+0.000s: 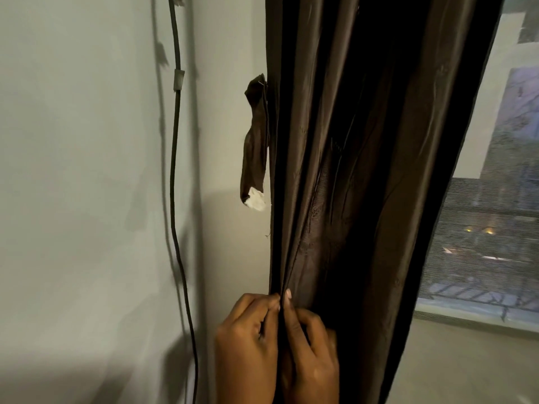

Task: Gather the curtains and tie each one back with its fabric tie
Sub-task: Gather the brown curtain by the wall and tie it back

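Note:
A dark brown curtain [364,170] hangs in bunched vertical folds between the wall and the window. Its matching brown fabric tie [254,141] dangles loose from the wall just left of the curtain, with a white patch at its lower end. At the bottom of the view my left hand [248,351] and my right hand [312,354] sit side by side, both pinching the curtain's left hem between thumb and curled fingers. The tie hangs well above my hands and touches neither.
A dark cable [175,170] runs down the pale wall [87,199] left of the tie, held by a clip. The window [490,228] with a mesh screen lies to the right, above a light sill.

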